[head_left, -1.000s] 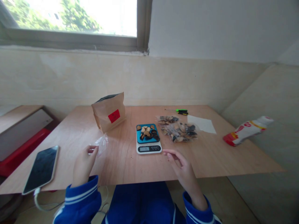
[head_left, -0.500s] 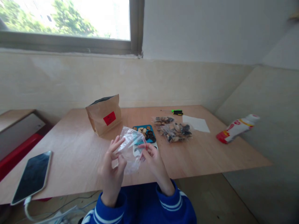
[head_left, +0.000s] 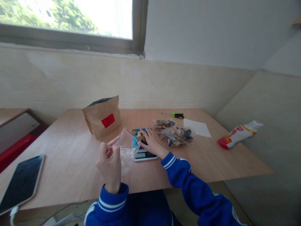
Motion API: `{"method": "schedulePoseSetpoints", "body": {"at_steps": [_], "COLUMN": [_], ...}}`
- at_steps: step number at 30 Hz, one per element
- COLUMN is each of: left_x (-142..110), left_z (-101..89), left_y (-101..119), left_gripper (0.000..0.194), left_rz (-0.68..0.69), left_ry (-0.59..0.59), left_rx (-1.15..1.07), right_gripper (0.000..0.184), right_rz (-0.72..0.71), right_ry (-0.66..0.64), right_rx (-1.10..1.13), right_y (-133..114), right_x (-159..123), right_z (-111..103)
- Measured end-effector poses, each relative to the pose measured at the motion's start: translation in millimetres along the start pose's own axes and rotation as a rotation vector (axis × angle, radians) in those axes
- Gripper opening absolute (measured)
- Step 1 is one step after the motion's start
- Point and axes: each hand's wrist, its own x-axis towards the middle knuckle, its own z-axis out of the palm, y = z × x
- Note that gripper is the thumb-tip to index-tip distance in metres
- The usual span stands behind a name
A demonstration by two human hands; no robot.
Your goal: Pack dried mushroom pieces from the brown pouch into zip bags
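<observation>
On the wooden table [head_left: 77, 169], head view, left hand [head_left: 109, 166] is pinching a clear zip bag [head_left: 125, 146] between thumb and fingers. Bag is hanging tilted, its red-lined edge facing the right hand [head_left: 150, 141], its film overlapping the left side of the kitchen scale [head_left: 146, 155]. Right hand is reaching over the scale's blue top with fingers spread, partly covering the dried pieces [head_left: 141, 137] lying there; whether the fingertips are touching them, cannot tell. Right thumb is pointing at the zip bag's edge; contact unclear. Scale's display is showing in front, digits too small to read.

Two filled clear bags [head_left: 177, 135] are lying just right of the scale, one partly overlapping the other. White paper [head_left: 198, 128] is lying beside them, with a green-handled tool [head_left: 177, 114] and a black-handled tool [head_left: 179, 116] behind. Brown paper bag [head_left: 101, 117] with red label is standing behind and left of the zip bag. Red-and-white bottle [head_left: 240, 135] is leaning at far right. Dark-screened device [head_left: 22, 182] is lying at left, white cable [head_left: 14, 212] plugged in.
</observation>
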Motion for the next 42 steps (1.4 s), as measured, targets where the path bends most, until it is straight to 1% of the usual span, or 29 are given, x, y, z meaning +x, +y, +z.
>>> {"method": "schedulePoseSetpoints", "body": {"at_steps": [2, 4, 6, 11, 16, 19, 22, 24, 27, 29, 30, 33, 35, 39, 42], "left_x": [2, 4, 5, 6, 6, 6, 6, 6, 7, 7, 7, 4, 1, -2, -2], "left_z": [2.5, 3.1, 2.2, -1.6, -0.8, 2.5, 6.7, 10.2, 16.4, 20.4, 22.0, 24.4, 24.1, 22.3, 20.8], "left_y": [-5, -8, -10, -11, -15, -19, -23, -26, -29, -30, -30, -29, -27, -23, -21], "left_gripper": [0.026, 0.025, 0.025, 0.024, 0.023, 0.022, 0.021, 0.021, 0.019, 0.018, 0.019, 0.020, 0.020, 0.020, 0.019], "left_rz": [-0.039, -0.069, -0.088, -0.092, -0.091, -0.095, -0.090, -0.092, -0.083, -0.070, -0.062, -0.057, -0.078, -0.093, -0.074], "left_ry": [-0.018, -0.036, -0.044, -0.039, -0.037, -0.056, -0.072, -0.083, -0.099, -0.107, -0.110, -0.113, -0.103, -0.051, 0.000], "left_rx": [0.035, 0.051, 0.060, 0.073, 0.079, 0.058, 0.040, 0.038, 0.042, 0.027, 0.013, -0.037, -0.061, -0.048, -0.053], "right_gripper": [0.065, 0.059, 0.051, 0.031, 0.025, 0.025, 0.024, 0.023, 0.020, 0.018, 0.018, 0.020, 0.023, 0.032, 0.041], "right_rz": [-0.088, -0.158, -0.194, -0.196, -0.178, -0.136, -0.116, -0.120, -0.142, -0.183, -0.210, -0.265, -0.239, -0.128, -0.145], "right_ry": [-0.037, -0.016, 0.024, 0.151, 0.205, 0.277, 0.372, 0.420, 0.469, 0.457, 0.430, 0.293, 0.225, 0.216, 0.152], "right_rx": [-0.071, -0.108, -0.116, -0.028, 0.038, 0.148, 0.279, 0.346, 0.442, 0.469, 0.471, 0.472, 0.506, 0.603, 0.659], "right_y": [6, 9, 11, 17, 20, 17, 7, -5, -29, -47, -56, -78, -89, -105, -112], "right_x": [7, 10, 11, 13, 19, 23, 27, 28, 26, 21, 19, 15, 15, 21, 24], "right_z": [2, 3, 4, 6, 4, -7, -24, -37, -54, -62, -65, -68, -65, -50, -43]}}
